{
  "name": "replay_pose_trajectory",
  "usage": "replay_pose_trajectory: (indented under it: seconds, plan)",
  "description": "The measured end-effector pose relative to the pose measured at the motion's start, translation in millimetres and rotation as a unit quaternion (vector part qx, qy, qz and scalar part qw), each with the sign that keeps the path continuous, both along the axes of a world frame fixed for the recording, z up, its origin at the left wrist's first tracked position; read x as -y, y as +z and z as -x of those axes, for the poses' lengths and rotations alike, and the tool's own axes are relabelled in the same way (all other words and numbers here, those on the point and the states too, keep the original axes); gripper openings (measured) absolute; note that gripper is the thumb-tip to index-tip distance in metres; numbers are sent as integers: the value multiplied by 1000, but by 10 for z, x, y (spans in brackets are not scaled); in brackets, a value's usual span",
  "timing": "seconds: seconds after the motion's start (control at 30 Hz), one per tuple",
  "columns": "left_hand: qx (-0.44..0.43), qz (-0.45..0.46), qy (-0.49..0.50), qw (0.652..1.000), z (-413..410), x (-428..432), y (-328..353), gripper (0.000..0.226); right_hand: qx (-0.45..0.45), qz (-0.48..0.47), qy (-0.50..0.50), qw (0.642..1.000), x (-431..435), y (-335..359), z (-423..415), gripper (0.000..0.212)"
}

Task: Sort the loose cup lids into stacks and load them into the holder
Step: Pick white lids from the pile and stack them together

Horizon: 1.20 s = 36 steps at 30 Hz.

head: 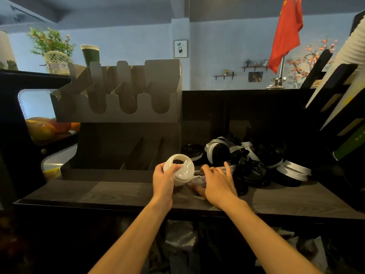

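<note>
Now left hand (164, 176) grips tilted lid stack (182, 172).

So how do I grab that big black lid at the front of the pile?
Probably by its rim, from the near side and above. The black lid lies at the pile's front with its round top facing up and nothing on it. The right hand is closest; the left hand holds the white lids.

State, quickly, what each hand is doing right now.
Left hand: holding a stack of white lids.
Right hand: open, spread over a clear lid on the counter.
</note>
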<state>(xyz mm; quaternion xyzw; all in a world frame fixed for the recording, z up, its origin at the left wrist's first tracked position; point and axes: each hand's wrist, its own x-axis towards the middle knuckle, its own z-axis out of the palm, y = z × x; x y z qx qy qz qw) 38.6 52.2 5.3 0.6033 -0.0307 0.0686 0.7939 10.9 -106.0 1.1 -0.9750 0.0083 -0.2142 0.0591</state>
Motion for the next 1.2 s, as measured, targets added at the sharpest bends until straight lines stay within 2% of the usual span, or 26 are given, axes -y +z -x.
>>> replay_pose_trajectory:
  seconds: [0.07, 0.13, 0.3, 0.53, 0.67, 0.77, 0.87, 0.93, 1.07, 1.2]
  plan:
    - [3, -5, -4, 1000, 10, 0, -6, 44, 52, -61, 26, 996, 27, 11, 22, 44]
    - [2, -11, -4, 1000, 19, 5, -7, 45, 100, -102, 37, 989, 81, 14, 35, 40]
    - [2, -29, -6, 1000, 15, 24, -18, 46, -13, 53, -1, 999, 52, -26, 47, 62]
    - [0, -47, 1, 999, 29, 32, -12, 47, -4, 32, 12, 999, 38, 11, 94, 45]
    - [-5, -52, 6, 999, 49, 30, -5, 48, 30, -47, 15, 998, 62, 23, 116, 48]
    - [-10, -47, 8, 999, 61, 20, 2, 48, 96, -124, 25, 987, 113, 4, 104, 55]
    - [-9, -47, 10, 999, 64, 8, -2, 48, 186, -240, 53, 951, 151, 0, 121, 55]
    - [-7, -54, 0, 999, 58, 10, -11, 47, 211, -285, 104, 929, 139, -3, 153, 54]
    - [-3, -51, -81, 995, 107, 26, 38, 39, 207, -243, 194, 928, 86, -9, 178, 65]
    - [10, -77, -146, 986, 114, 51, 71, 65, 212, -219, 216, 928, 61, -5, 177, 73]
